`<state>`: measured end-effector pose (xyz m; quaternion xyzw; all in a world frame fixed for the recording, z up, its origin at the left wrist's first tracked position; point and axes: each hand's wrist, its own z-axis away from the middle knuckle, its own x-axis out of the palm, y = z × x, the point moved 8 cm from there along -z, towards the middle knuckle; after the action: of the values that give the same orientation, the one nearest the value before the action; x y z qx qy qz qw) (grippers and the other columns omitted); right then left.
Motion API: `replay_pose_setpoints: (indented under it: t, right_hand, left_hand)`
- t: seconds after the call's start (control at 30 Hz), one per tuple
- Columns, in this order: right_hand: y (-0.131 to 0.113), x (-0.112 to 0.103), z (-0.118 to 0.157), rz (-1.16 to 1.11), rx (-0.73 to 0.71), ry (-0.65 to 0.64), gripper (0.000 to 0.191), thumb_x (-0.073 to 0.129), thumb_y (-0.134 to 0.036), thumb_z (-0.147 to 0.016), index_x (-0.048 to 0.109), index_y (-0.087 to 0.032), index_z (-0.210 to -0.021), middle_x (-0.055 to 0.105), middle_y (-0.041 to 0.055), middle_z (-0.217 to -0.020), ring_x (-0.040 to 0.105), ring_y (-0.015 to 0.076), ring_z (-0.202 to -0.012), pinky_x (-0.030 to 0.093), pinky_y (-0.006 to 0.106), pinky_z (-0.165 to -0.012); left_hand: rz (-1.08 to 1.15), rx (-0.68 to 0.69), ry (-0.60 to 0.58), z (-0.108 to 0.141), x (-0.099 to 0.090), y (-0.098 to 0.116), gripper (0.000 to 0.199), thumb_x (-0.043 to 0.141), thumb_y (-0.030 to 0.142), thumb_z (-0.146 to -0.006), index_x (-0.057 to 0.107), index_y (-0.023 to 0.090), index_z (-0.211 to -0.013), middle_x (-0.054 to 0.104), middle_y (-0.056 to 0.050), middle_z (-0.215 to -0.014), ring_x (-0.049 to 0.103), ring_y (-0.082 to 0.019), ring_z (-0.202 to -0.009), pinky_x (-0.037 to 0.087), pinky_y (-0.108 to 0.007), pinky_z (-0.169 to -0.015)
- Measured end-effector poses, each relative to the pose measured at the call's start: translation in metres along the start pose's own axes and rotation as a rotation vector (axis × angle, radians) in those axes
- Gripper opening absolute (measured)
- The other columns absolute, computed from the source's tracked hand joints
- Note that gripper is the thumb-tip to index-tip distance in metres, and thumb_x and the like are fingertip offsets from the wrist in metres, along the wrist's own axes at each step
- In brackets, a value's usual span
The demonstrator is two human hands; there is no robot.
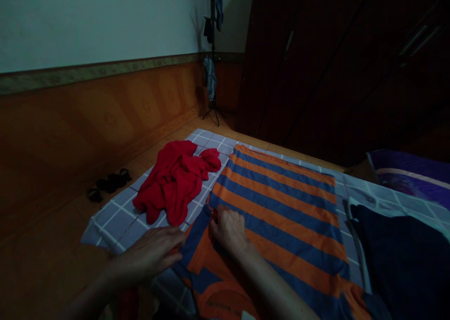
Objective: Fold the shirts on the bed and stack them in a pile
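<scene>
An orange and blue striped shirt (pixel 281 207) lies spread on a checked sheet (pixel 119 217), its neckline nearest me. My left hand (pixel 154 252) is closed on the edge of the shirt's left sleeve. Further in, my right hand (pixel 228 226) pinches the shirt where that sleeve meets the body. A crumpled red cloth (pixel 176 179) rests on the sheet beyond my left hand, to the left of the shirt.
Dark folded clothes (pixel 401 254) lie at the right, near a purple cloth (pixel 415 174). Black items (pixel 108 184) are on the floor at left. A coat stand (pixel 213 43) with garments stands in the corner, beside a dark wardrobe (pixel 316 76).
</scene>
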<state>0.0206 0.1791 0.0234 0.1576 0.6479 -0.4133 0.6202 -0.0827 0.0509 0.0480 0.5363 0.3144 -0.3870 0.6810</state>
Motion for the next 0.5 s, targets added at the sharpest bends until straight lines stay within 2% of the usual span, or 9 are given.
replay_pose_setpoints:
  t: [0.07, 0.13, 0.2, 0.27, 0.37, 0.43, 0.5]
  right_hand:
    - [-0.002, -0.003, 0.003, -0.003, -0.017, 0.006, 0.018, 0.047, -0.024, -0.086, 0.060, -0.017, -0.096, 0.068, 0.0085, -0.090, 0.065, 0.0213, -0.081, 0.038, 0.027, -0.062]
    - [-0.004, -0.012, 0.009, -0.010, -0.044, 0.017, 0.018, 0.047, -0.024, -0.086, 0.059, -0.017, -0.098, 0.068, 0.0074, -0.092, 0.065, 0.0210, -0.081, 0.038, 0.027, -0.061]
    - [-0.001, -0.024, 0.020, -0.018, -0.061, 0.025, 0.020, 0.048, -0.023, -0.085, 0.059, -0.017, -0.101, 0.067, 0.0075, -0.094, 0.065, 0.0212, -0.081, 0.040, 0.027, -0.060]
    - [0.010, -0.039, 0.037, -0.042, -0.054, 0.042, 0.023, 0.048, -0.022, -0.085, 0.060, -0.017, -0.104, 0.066, 0.0081, -0.097, 0.065, 0.0216, -0.082, 0.042, 0.027, -0.062]
    - [0.046, -0.060, 0.072, -0.141, 0.001, 0.159, 0.028, 0.045, -0.025, -0.088, 0.059, -0.018, -0.111, 0.066, 0.0087, -0.100, 0.065, 0.0213, -0.083, 0.046, 0.029, -0.066]
    - [0.083, -0.071, 0.103, -0.225, 0.096, 0.273, 0.031, 0.043, -0.032, -0.089, 0.059, -0.019, -0.112, 0.067, 0.0080, -0.098, 0.066, 0.0204, -0.080, 0.048, 0.030, -0.065]
    - [0.126, -0.075, 0.141, -0.305, 0.242, 0.372, 0.034, 0.044, -0.042, -0.087, 0.061, -0.021, -0.109, 0.068, 0.0066, -0.092, 0.066, 0.0196, -0.074, 0.049, 0.030, -0.063]
  left_hand:
    - [-0.056, 0.056, 0.013, -0.015, -0.003, 0.021, 0.015, 0.046, 0.022, -0.087, 0.060, 0.021, -0.088, 0.062, -0.003, -0.091, 0.059, -0.019, -0.086, 0.044, -0.028, -0.076]
    - [-0.111, 0.106, 0.083, -0.032, 0.002, 0.035, 0.019, 0.041, 0.020, -0.091, 0.060, 0.020, -0.095, 0.062, -0.006, -0.099, 0.058, -0.020, -0.095, 0.045, -0.031, -0.085]
    - [-0.179, 0.155, 0.149, -0.047, 0.016, 0.037, 0.022, 0.045, 0.022, -0.091, 0.058, 0.018, -0.107, 0.059, -0.009, -0.116, 0.054, -0.022, -0.111, 0.042, -0.035, -0.096]
    - [-0.260, 0.203, 0.200, -0.056, 0.034, 0.031, 0.038, 0.050, 0.029, -0.090, 0.050, 0.018, -0.126, 0.049, -0.012, -0.135, 0.042, -0.026, -0.128, 0.036, -0.042, -0.105]
    - [-0.360, 0.263, 0.190, -0.061, 0.055, 0.015, 0.058, 0.051, 0.038, -0.090, 0.033, 0.021, -0.143, 0.032, -0.013, -0.150, 0.027, -0.029, -0.139, 0.029, -0.048, -0.110]
    - [-0.402, 0.291, 0.156, -0.062, 0.060, 0.005, 0.064, 0.051, 0.043, -0.090, 0.027, 0.025, -0.146, 0.021, -0.012, -0.154, 0.021, -0.031, -0.140, 0.028, -0.049, -0.110]
    - [-0.434, 0.330, 0.129, -0.065, 0.058, 0.001, 0.067, 0.052, 0.049, -0.088, 0.027, 0.028, -0.146, 0.017, -0.011, -0.155, 0.020, -0.032, -0.141, 0.028, -0.051, -0.109]
